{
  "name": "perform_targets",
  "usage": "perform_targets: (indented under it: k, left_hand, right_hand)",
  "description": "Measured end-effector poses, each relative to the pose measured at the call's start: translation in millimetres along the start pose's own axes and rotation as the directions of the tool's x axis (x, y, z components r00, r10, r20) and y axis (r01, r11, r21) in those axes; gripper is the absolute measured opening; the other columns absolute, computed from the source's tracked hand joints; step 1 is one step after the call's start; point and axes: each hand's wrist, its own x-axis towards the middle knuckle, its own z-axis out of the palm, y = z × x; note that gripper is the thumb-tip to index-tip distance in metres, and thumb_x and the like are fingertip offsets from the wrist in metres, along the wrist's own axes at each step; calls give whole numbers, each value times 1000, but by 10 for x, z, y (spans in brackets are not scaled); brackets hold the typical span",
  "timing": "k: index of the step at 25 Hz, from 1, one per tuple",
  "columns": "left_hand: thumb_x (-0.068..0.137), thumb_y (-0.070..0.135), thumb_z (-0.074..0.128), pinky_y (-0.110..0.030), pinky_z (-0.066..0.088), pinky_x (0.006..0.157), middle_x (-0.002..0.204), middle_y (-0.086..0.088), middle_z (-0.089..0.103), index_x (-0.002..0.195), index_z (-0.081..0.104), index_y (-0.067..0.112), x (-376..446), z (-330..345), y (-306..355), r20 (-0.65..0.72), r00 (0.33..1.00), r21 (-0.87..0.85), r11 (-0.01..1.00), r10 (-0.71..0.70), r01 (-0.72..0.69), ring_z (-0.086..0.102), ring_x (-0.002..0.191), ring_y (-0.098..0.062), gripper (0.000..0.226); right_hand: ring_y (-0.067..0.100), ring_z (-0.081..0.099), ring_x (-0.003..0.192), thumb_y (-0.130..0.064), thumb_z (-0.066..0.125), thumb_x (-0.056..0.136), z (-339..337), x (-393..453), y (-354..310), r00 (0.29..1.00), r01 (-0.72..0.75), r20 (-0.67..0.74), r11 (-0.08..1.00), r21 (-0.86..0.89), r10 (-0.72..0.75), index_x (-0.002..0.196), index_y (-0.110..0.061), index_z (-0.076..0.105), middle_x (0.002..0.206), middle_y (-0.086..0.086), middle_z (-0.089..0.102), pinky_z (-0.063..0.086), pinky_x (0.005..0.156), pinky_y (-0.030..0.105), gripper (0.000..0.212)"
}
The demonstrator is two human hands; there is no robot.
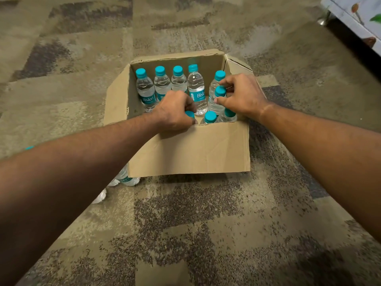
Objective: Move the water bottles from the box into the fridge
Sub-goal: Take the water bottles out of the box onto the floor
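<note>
My left hand [174,111] is curled down over a teal-capped bottle [189,114] at the near wall of the cardboard box [188,150], fingers wrapped round its cap and neck so that only a sliver of the cap shows. My right hand [241,96] pinches the cap of a second bottle [220,91] on the right side of the box — thumb below, fingers arched over the top. Both bottles are inside the box, standing among the others: a row of four [177,79] upright along the far wall, one taller with its label facing me, and more caps close to the near wall. The box sits on patterned carpet [185,223], flaps open. Just beside its near left corner, partly hidden under my left forearm, loose bottles [127,179] lie on the floor. A white cabinet edge [354,19] shows at the upper right — no fridge in my view.
</note>
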Motion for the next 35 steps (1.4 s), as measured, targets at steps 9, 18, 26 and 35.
perform_targets:
  k: [9, 18, 26, 35]
  left_hand:
    - [71, 24, 85, -14, 50, 75, 95, 3, 69, 103, 72, 11, -69, -27, -34, -76, 995, -132, 989, -72, 62, 59, 75, -2, 36]
    - [63, 22, 91, -8, 52, 65, 87, 3, 72, 99, 74, 10, -262, -597, 15, -362, 916, -391, 920, -173, 19, 63, 71, 2, 42]
    - [58, 16, 93, -17, 57, 72, 84, 3, 73, 91, 74, 13, -874, -1364, -238, -510, 840, -526, 840, -187, -132, 68, 75, -3, 38]
    - [61, 16, 91, -15, 54, 72, 83, 2, 73, 92, 73, 13, -2073, -1657, -922, -558, 766, -550, 833, -318, -55, 67, 71, 1, 35]
  right_hand:
    - [15, 64, 103, -26, 83, 74, 118, 110, -72, 998, -54, -42, 996, -76, 51, 115, -15, 67, 117, 6, 67, 54, 92, 29, 46]
    - [5, 64, 88, -20, 82, 76, -229, 44, -416, 982, 80, -176, 996, 36, -72, 114, -9, 69, 108, 5, 71, 47, 76, 8, 42]
    - [1, 69, 81, -31, 87, 66, -464, 10, -1305, 934, 277, -294, 933, 230, -205, 104, -17, 74, 92, -6, 73, 58, 79, 20, 43]
    - [1, 71, 80, -27, 89, 66, 2, -351, -2459, 918, 391, -124, 811, 435, -376, 102, -15, 74, 89, -4, 74, 59, 77, 21, 40]
